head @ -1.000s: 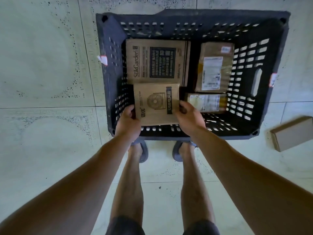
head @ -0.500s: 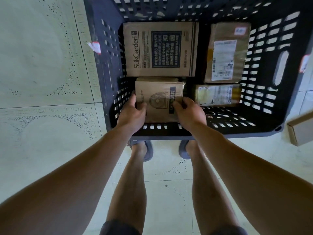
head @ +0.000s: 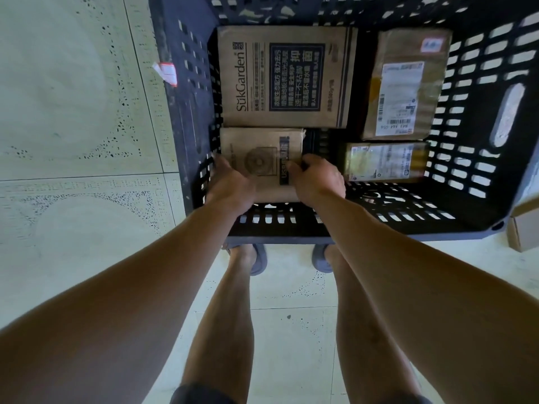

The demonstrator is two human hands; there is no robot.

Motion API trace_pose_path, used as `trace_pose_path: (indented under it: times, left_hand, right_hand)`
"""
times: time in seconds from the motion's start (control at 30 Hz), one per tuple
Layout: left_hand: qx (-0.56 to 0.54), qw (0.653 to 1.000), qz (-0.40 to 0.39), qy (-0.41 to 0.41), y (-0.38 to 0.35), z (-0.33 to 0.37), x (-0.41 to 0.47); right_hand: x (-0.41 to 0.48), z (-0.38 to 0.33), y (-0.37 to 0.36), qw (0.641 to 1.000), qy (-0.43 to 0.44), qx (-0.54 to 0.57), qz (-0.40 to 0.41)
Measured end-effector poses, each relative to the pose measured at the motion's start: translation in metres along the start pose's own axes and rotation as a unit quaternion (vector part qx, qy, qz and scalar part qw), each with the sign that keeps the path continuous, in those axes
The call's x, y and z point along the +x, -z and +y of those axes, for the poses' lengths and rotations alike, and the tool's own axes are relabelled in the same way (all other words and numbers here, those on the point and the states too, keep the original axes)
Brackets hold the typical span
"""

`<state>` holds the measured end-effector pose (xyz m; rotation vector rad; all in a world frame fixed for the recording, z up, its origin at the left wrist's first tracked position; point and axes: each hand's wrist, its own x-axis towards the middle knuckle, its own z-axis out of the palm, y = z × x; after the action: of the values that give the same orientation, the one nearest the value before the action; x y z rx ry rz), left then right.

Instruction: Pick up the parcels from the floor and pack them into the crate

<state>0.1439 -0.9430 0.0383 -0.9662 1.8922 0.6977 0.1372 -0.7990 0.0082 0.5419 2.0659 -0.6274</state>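
Note:
A dark slotted plastic crate point(head: 186, 118) stands on the floor in front of my feet. Inside, at the near left, lies a small brown fan box point(head: 262, 147). My left hand point(head: 230, 185) grips its left side and my right hand point(head: 318, 179) grips its right side, both deep in the crate. Behind it lies a large SukGarden carton point(head: 285, 77). At the far right is a taped parcel with a white label point(head: 405, 86), and in front of that a smaller labelled parcel point(head: 385, 161).
Another cardboard box point(head: 525, 228) sits on the pale tiled floor just outside the crate's near right corner. A red and white tag point(head: 166, 72) hangs on the crate's left wall. My feet in dark slippers point(head: 259, 260) stand against the crate's near wall.
The fan box has gone down from rim height into the crate's near left corner, with both hands still on it. My head has moved closer to the crate.

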Motion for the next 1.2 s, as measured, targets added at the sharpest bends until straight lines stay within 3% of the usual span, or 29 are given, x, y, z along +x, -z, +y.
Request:
trace_pose_path:
  times: [0.2, 0.33, 0.43, 0.57, 0.8, 0.97, 1.2]
  left_hand:
    - [0.008, 0.998, 0.005, -0.058, -0.011, -0.008, -0.024]
    - [0.000, 0.998, 0.026, -0.063, -0.007, -0.006, -0.030]
    - [-0.014, 0.996, 0.033, -0.082, -0.001, 0.002, -0.041]
    - [-0.063, 0.991, 0.014, -0.117, 0.008, 0.028, -0.078]
    - [-0.178, 0.973, -0.002, -0.146, 0.028, 0.096, -0.200]
    - [-0.259, 0.945, -0.068, -0.188, 0.048, 0.135, -0.315]
    - [-0.251, 0.920, -0.129, -0.273, 0.059, 0.158, -0.447]
  right_hand:
    - [-0.007, 0.001, -0.006, 0.999, 0.000, 0.033, 0.014]
    - [-0.012, -0.005, 0.006, 0.998, 0.005, 0.039, -0.038]
    - [-0.023, 0.001, 0.019, 0.991, -0.015, 0.104, -0.087]
    - [-0.053, 0.013, 0.062, 0.987, -0.011, 0.124, -0.103]
    - [-0.149, 0.038, 0.188, 0.982, 0.009, 0.181, -0.054]
    - [-0.246, 0.052, 0.274, 0.976, 0.003, 0.219, 0.002]
    - [-0.381, 0.093, 0.337, 0.924, 0.006, 0.368, 0.105]
